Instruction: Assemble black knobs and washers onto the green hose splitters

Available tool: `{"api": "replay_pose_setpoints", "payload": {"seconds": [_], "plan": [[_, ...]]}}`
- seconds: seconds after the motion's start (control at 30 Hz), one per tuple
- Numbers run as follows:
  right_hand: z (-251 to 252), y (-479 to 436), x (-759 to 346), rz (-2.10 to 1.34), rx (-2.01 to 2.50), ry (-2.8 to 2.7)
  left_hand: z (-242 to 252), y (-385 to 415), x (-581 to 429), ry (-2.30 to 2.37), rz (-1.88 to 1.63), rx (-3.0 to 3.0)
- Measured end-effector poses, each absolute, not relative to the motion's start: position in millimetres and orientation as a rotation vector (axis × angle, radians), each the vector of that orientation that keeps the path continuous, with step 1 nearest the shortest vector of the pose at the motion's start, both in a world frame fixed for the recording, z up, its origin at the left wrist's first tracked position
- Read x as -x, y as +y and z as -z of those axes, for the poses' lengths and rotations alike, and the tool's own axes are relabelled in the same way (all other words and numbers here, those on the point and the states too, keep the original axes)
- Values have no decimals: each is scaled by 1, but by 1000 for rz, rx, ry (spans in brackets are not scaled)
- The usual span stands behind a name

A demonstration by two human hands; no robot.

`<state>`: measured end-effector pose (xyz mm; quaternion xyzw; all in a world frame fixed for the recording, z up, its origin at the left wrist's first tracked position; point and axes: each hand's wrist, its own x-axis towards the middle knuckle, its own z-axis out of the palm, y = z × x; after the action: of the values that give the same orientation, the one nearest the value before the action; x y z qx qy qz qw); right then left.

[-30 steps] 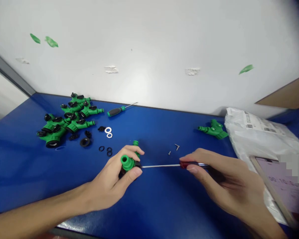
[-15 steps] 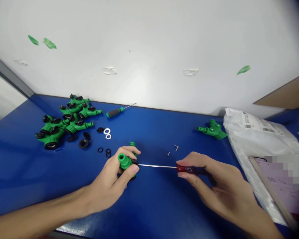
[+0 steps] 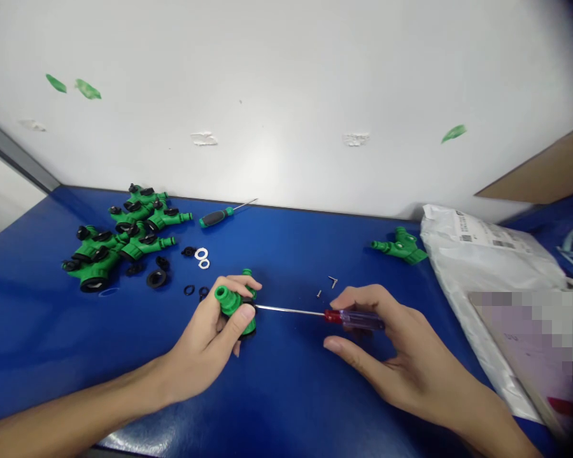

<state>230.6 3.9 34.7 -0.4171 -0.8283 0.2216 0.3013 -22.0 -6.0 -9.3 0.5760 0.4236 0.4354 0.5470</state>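
My left hand (image 3: 201,343) grips a green plastic hose splitter (image 3: 233,305) with black parts, its fingers wrapped around the body. My right hand (image 3: 401,362) holds a screwdriver with a clear red handle (image 3: 356,319) out to the right, fingers loosely spread around the handle. The screwdriver's steel shaft runs level to the left, and its tip meets the dark middle of the splitter, where my left fingers hide the exact contact. Several tiny screws (image 3: 332,282) lie on the blue table just above the shaft.
A heap of green splitters (image 3: 124,235) lies at the far left with black rings (image 3: 156,278) and white washers (image 3: 201,257) nearby. A green-handled screwdriver (image 3: 214,217) lies by the wall. Another splitter (image 3: 401,247), a white plastic bag (image 3: 487,267) and a pixelated tablet (image 3: 530,356) are at right.
Both hands and the splitter have shifted slightly left. My right fingers have loosened on the handle, leaving more of it visible. The whole scene has drifted slightly in view as my head moved.
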Motion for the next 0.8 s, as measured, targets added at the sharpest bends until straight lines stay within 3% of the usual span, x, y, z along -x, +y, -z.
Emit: {"api": "replay_pose_setpoints", "payload": {"seconds": [0.47,0.8], "plan": [[-41,6,-235,-377,834,-2250,9,-10,21,981,-937,-1372],[-38,10,-228,-174,1113,-2037,-2,0,21,740,-1008,-914]]}}
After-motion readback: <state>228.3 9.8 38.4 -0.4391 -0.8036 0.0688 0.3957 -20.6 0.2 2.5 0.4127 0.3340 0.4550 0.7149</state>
